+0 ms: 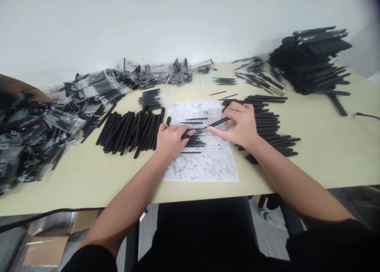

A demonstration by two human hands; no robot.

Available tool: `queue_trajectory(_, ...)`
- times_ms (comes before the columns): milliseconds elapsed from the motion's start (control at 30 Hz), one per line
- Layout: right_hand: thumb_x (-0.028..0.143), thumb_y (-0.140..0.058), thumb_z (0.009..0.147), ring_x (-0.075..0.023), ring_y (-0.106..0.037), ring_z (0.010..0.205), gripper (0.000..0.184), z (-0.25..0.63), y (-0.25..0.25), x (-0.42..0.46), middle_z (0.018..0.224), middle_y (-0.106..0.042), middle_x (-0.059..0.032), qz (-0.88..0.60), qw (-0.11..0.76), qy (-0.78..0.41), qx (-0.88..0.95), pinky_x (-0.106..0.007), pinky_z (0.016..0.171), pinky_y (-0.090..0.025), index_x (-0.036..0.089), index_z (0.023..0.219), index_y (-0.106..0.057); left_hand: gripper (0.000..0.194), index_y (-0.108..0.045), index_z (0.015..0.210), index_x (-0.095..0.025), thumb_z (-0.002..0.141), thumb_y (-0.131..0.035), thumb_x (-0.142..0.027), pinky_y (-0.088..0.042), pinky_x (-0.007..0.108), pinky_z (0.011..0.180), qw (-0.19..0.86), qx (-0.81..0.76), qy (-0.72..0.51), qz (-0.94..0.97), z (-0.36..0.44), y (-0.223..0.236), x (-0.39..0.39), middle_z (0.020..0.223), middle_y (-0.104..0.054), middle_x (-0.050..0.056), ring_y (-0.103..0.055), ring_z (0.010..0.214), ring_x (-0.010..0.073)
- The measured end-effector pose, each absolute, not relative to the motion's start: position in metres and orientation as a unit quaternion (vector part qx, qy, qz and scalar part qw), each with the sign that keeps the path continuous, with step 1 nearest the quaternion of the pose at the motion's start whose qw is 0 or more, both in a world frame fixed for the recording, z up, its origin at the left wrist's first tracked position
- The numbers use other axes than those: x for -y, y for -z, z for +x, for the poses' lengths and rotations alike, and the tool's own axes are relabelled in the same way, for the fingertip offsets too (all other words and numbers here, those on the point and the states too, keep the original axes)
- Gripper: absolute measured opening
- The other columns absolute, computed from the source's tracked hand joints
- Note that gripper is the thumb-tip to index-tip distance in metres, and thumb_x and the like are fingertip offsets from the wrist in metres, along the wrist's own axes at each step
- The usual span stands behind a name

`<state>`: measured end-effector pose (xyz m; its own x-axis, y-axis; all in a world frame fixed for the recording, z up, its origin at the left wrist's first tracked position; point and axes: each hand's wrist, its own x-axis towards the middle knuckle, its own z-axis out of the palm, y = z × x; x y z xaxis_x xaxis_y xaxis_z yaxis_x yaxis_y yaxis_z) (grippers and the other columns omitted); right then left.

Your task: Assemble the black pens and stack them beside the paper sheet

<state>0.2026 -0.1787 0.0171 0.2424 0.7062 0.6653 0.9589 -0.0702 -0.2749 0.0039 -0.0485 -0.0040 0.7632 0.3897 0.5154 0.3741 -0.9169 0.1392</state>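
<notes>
Black stick [219, 122] in our right hand [242, 123], held over the sheet of paper [208, 171] in front of us: we have its thicker end narrowly pinched between thumb and fingers. Its long axis runs slantwise across the width of the paper, from the upper right down to the left, and its slender tip points at our left hand [169, 139]. That hand is closed around a short dark piece [186, 136] close to the tip; we cannot tell whether the tip touches it.

Just under our fingers, thin dark rods [194, 143] lie on the scribbled paper, mostly crosswise. Beside the paper on the left we have a row of thick black sticks [132, 131], leaning roughly upright in view, and on the right a spread of black sticks [268, 123] lying mostly sideways. Farther out come plastic packets [92, 86] on the left and a tall black stack [314, 62] at the far right of the table [326, 157].

As for progress, we judge the work to be somewhere in its middle: one stick is in hand, and plenty of rods and sticks lie within reach. Which pile is finished and which is waiting, we cannot tell.
</notes>
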Motion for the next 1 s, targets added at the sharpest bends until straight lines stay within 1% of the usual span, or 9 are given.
queue_trajectory(167,0.065,-0.065,0.070,-0.0192,-0.054,0.070,0.047,0.2032,-0.0172,0.1797,0.071,-0.053,-0.0022,-0.698,0.354,0.193,0.591,-0.040,0.074,-0.032,0.021,0.064,-0.049,0.022,-0.068,0.090,-0.022,0.093,-0.052,-0.037,-0.035,0.035,0.075,0.027,-0.224,-0.256,0.940,0.0031,0.0030,0.0481,0.078,-0.075,0.002,-0.067,0.068,0.0172)
queue_trajectory(333,0.062,-0.066,0.071,-0.0188,-0.052,0.069,0.045,0.1999,-0.0164,0.1795,0.067,-0.049,-0.0007,-0.693,0.353,0.194,0.598,-0.040,0.073,-0.032,0.022,0.063,-0.047,0.016,-0.067,0.093,-0.022,0.090,-0.057,-0.034,-0.037,0.035,0.076,0.040,-0.232,-0.236,0.943,0.0026,0.0017,0.0474,0.084,-0.076,0.002,-0.069,0.072,0.0187)
queue_trajectory(500,0.063,-0.065,0.071,-0.0186,-0.053,0.068,0.046,0.2012,-0.0160,0.1791,0.067,-0.050,-0.0011,-0.692,0.357,0.207,0.592,-0.040,0.073,-0.032,0.022,0.062,-0.047,0.020,-0.067,0.094,-0.021,0.093,-0.052,-0.035,-0.039,0.035,0.077,0.051,-0.238,-0.233,0.941,0.0030,0.0004,0.0486,0.085,-0.075,0.003,-0.069,0.074,0.0186)
queue_trajectory(667,0.064,-0.066,0.069,-0.0191,-0.053,0.070,0.047,0.2036,-0.0140,0.1785,0.069,-0.049,-0.0007,-0.707,0.341,0.211,0.583,-0.040,0.076,-0.032,0.021,0.062,-0.046,0.018,-0.067,0.095,-0.021,0.091,-0.053,-0.032,-0.039,0.035,0.079,0.067,-0.247,-0.217,0.942,0.0032,-0.0015,0.0497,0.085,-0.075,0.002,-0.069,0.076,0.0187)
queue_trajectory(833,0.062,-0.066,0.070,-0.0206,-0.052,0.074,0.044,0.2039,-0.0108,0.1776,0.070,-0.048,-0.0010,-0.719,0.326,0.208,0.577,-0.041,0.079,-0.032,0.021,0.064,-0.050,0.018,-0.067,0.093,-0.021,0.092,-0.052,-0.031,-0.039,0.035,0.079,0.074,-0.242,-0.215,0.943,0.0032,-0.0027,0.0507,0.086,-0.075,0.002,-0.069,0.077,0.0186)
queue_trajectory(1000,0.059,-0.065,0.070,-0.0220,-0.053,0.077,0.040,0.2058,-0.0106,0.1782,0.073,-0.051,-0.0027,-0.721,0.322,0.210,0.577,-0.042,0.080,-0.031,0.021,0.066,-0.053,0.019,-0.067,0.092,-0.021,0.092,-0.051,-0.033,-0.040,0.035,0.079,0.076,-0.245,-0.221,0.941,0.0035,-0.0022,0.0513,0.085,-0.075,0.002,-0.068,0.076,0.0181)
